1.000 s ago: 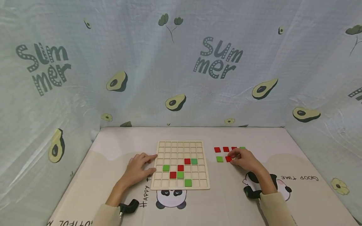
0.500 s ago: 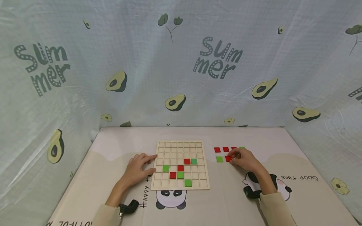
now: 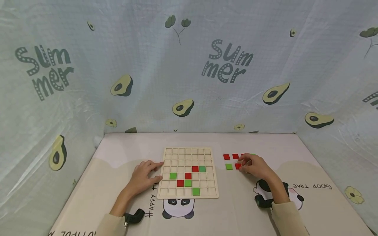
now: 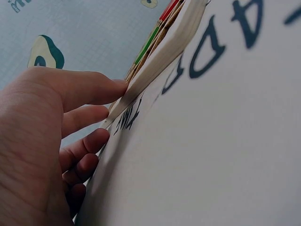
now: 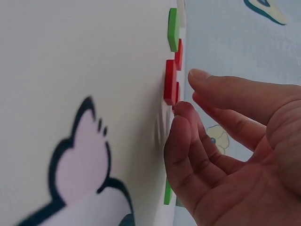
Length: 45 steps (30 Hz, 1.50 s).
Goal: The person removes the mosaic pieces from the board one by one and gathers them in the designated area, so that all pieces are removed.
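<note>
My left hand (image 3: 142, 177) rests at the left edge of a pale wooden grid board (image 3: 185, 156), with its thumb and index finger touching the rim. In the left wrist view the thumb presses against the board's side wall (image 4: 162, 59). Red and green square tiles sit in several cells, among them a green tile (image 3: 173, 176) and a red tile (image 3: 188, 176). My right hand (image 3: 256, 167) hovers beside a loose red tile (image 3: 237, 166), fingers loosely bent. Between thumb and fingertips the right wrist view shows no tile; the nearest red tile (image 5: 170, 83) stands apart from the fingers.
Loose tiles lie in two rows right of the board, including a green tile (image 3: 228, 167) and red tiles (image 3: 226, 157). The right hand partly hides some of them. A printed cloth (image 3: 230, 209) covers the table; a patterned curtain (image 3: 153, 65) encloses the back and sides.
My right index finger has lifted slightly away from the red tile. The left hand stays at the board's edge, and the tiles have not moved.
</note>
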Available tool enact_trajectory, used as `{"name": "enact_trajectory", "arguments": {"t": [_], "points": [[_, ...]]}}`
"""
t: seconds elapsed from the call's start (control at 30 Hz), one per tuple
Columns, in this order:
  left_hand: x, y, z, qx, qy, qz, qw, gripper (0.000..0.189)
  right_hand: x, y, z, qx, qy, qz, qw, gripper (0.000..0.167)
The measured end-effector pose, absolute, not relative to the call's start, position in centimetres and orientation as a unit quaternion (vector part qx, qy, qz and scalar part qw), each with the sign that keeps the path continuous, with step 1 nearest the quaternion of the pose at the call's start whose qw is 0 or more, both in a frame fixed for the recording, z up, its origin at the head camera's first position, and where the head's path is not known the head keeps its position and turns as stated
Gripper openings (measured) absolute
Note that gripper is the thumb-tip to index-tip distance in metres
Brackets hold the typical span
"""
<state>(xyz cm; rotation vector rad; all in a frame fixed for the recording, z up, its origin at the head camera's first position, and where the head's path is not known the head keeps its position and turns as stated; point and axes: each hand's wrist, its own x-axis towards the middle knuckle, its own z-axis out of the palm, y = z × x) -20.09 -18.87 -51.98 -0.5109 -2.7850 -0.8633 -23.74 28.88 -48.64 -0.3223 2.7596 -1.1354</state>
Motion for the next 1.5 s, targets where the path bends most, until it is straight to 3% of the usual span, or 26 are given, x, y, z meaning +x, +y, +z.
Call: {"name": "enact_trajectory", "arguments": {"t": [0.87, 1.5], "points": [[-20.0, -18.9, -52.0, -0.173, -0.937, -0.289, 0.09, 0.053, -22.8, 24.6, -46.9, -0.177, 0.908, -0.375, 0.06, 0.022], [-20.0, -18.9, -52.1, -0.173, -0.935, -0.294, 0.093, 0.054, -23.8, 18.9, -46.6, -0.214, 0.903, -0.36, 0.098, 0.022]]}}
